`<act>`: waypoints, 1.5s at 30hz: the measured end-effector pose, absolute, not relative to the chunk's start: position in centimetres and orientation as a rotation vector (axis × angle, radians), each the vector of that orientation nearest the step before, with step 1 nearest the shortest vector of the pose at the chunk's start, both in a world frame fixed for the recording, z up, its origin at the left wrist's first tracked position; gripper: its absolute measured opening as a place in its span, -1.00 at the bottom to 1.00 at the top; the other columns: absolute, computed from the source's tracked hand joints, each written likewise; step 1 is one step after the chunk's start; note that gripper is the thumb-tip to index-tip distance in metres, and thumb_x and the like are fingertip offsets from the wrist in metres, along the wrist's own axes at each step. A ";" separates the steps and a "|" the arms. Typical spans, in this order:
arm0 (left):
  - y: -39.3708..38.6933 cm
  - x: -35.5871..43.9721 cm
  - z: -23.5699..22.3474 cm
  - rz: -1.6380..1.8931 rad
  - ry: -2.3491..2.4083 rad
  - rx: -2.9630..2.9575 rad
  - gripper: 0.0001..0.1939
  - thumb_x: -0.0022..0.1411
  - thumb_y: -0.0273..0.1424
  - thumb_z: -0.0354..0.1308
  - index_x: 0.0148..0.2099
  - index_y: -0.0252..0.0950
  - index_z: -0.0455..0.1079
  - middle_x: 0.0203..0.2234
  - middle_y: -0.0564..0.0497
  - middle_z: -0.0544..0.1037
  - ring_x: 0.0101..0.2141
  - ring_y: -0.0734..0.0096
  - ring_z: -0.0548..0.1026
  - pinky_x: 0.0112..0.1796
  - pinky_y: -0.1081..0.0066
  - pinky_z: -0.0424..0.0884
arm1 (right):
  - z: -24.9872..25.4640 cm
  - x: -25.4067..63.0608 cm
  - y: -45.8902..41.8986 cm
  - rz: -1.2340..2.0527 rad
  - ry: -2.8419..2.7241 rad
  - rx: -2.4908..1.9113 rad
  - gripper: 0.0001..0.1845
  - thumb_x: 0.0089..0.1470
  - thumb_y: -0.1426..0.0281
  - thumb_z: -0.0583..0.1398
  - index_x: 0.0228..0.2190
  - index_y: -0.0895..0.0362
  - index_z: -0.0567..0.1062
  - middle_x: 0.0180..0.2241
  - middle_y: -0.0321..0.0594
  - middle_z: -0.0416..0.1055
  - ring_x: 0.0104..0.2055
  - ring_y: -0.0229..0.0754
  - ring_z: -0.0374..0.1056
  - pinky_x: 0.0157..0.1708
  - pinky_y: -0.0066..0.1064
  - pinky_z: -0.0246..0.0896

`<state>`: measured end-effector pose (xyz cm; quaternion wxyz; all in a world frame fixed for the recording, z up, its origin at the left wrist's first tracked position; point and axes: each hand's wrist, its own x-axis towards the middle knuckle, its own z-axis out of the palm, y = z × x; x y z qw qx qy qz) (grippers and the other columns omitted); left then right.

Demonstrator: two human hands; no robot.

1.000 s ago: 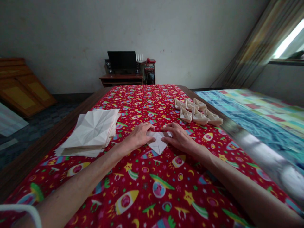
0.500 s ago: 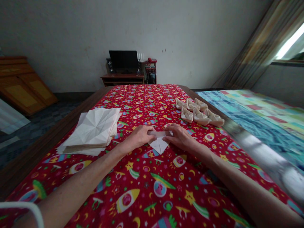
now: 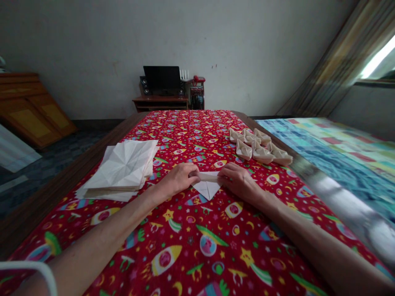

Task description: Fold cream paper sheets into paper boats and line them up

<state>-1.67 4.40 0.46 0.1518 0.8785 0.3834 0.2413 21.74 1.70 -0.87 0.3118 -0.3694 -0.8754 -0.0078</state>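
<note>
A folded sheet of white paper (image 3: 207, 190) lies on the red patterned tablecloth, its point toward me and a raised flap along its far edge. My left hand (image 3: 184, 176) pinches the left end of that flap between thumb and fingers. At the right end, my right hand (image 3: 236, 176) grips the paper in the same way. Left of my hands rests a stack of creased paper sheets (image 3: 123, 162). Beyond my right hand stand several folded paper boats (image 3: 262, 152), grouped in two rows.
The tablecloth (image 3: 191, 246) covers a long wooden table (image 3: 101, 162). A bed with a patchwork cover (image 3: 308, 144) is at the right. Against the far wall are a monitor (image 3: 162, 78) and a red telephone (image 3: 199, 78). A wooden cabinet (image 3: 33, 111) stands at the left.
My hands have shifted slightly apart along the paper's far edge. The flap there now shows raised between them, where the edge looked flatter before.
</note>
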 end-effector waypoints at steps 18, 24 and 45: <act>1.4 -3.9 1.2 0.241 1.051 3.272 -0.84 0.26 -0.59 -0.04 -0.22 -0.32 0.34 -0.27 -0.04 0.39 -0.22 0.28 0.32 -0.20 0.33 0.31 | 0.0 22.5 0.5 -0.339 -2.630 -0.944 -0.80 0.21 0.48 0.04 -0.32 0.18 0.46 -0.36 -0.15 0.34 -0.31 -0.18 0.15 -0.31 -0.38 0.09; 1.1 -4.4 1.7 0.124 1.086 3.342 -0.70 0.28 -0.55 -0.05 0.02 -0.26 0.32 -0.21 -0.04 0.45 -0.16 0.24 0.36 -0.14 0.24 0.30 | 0.5 22.9 -0.3 -0.421 -2.764 -0.955 -0.74 0.16 0.54 0.07 -0.11 0.14 0.42 -0.26 -0.12 0.33 -0.26 -0.15 0.14 -0.33 -0.38 0.10; -1.9 -0.4 -0.6 0.246 1.004 2.917 -0.49 0.39 -0.25 -0.23 0.30 -0.33 0.01 0.27 -0.12 0.04 0.27 0.25 -0.03 0.20 0.19 0.00 | 0.3 22.3 -1.4 -0.354 -2.640 -1.070 -0.75 0.17 0.48 0.03 -0.22 0.14 0.48 -0.22 -0.07 0.42 -0.26 -0.12 0.29 -0.23 -0.24 0.23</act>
